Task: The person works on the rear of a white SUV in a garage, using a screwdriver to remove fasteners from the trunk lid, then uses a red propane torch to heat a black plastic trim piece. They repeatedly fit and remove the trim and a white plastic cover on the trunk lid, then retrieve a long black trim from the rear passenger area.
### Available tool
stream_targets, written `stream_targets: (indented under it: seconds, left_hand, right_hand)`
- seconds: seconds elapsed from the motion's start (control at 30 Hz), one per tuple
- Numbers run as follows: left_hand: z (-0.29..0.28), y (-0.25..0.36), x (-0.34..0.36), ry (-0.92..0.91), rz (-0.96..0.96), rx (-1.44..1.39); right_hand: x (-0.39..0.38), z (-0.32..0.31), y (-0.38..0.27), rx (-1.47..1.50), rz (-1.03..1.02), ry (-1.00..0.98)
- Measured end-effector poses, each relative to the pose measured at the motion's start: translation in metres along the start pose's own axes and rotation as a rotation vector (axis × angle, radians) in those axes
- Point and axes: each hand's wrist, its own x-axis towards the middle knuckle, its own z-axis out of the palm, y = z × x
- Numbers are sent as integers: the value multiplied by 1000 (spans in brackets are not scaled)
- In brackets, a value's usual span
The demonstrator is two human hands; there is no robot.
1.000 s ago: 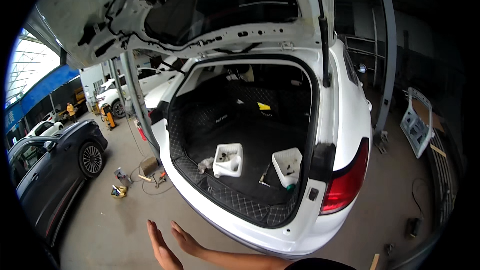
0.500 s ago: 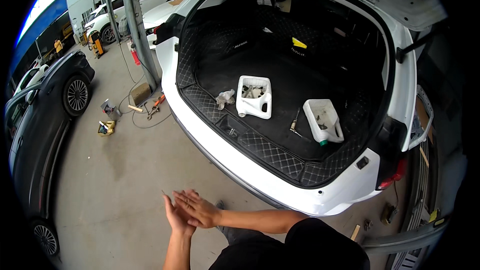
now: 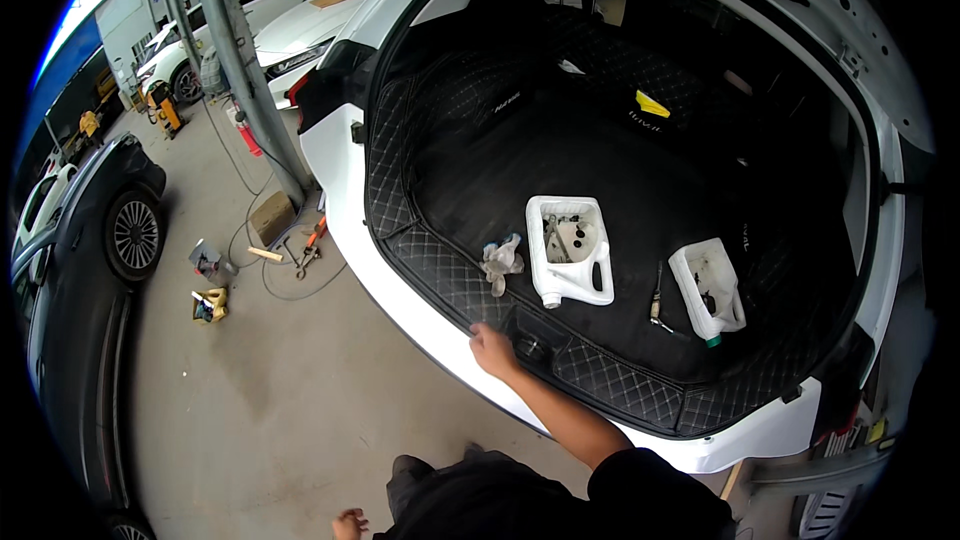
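Note:
My right hand [image 3: 493, 350] reaches over the rear sill [image 3: 385, 310] of a white car, fingers loosely bent with nothing visible in them; whether it touches the trim is unclear. Ahead of it lie a crumpled pale wad like gloves [image 3: 500, 262], a cut white jug with small parts inside [image 3: 562, 275], a slim metal tool [image 3: 656, 308] and a second cut jug with a green cap [image 3: 718, 312], all inside the dark quilted cargo area [image 3: 590, 160]. Low at the bottom edge is my left hand [image 3: 350, 523], fingers loosely curled apart, apparently empty.
A dark car [image 3: 90, 310] stands at left. A steel post [image 3: 240, 70] has a hose, a cardboard box [image 3: 272, 215], tools [image 3: 300, 258] and a yellow container [image 3: 210, 305] near its foot. White cars [image 3: 300, 30] and a distant person in yellow [image 3: 88, 125] are behind. The raised tailgate [image 3: 820, 0] hangs overhead.
My hands, earlier pressed together, have separated: the right moved up to the sill, the left dropped to the bottom edge. The view has tipped down and come closer to the cargo area.

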Motion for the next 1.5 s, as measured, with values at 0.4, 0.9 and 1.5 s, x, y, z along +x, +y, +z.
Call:
stream_targets:
  seconds: [0.4, 0.9, 1.5]
  left_hand:
    - [-25, 144, 354, -297, 761, 954]
    - [343, 624, 135, -1599, 530, 365]
    - [413, 556, 70, -746, 1615, 389]
  right_hand:
    - [276, -5, 59, -800, 652, -21]
    - [197, -9, -158, -19, 162, 774]
    - [84, -78, -71, 215, 336, 1121]
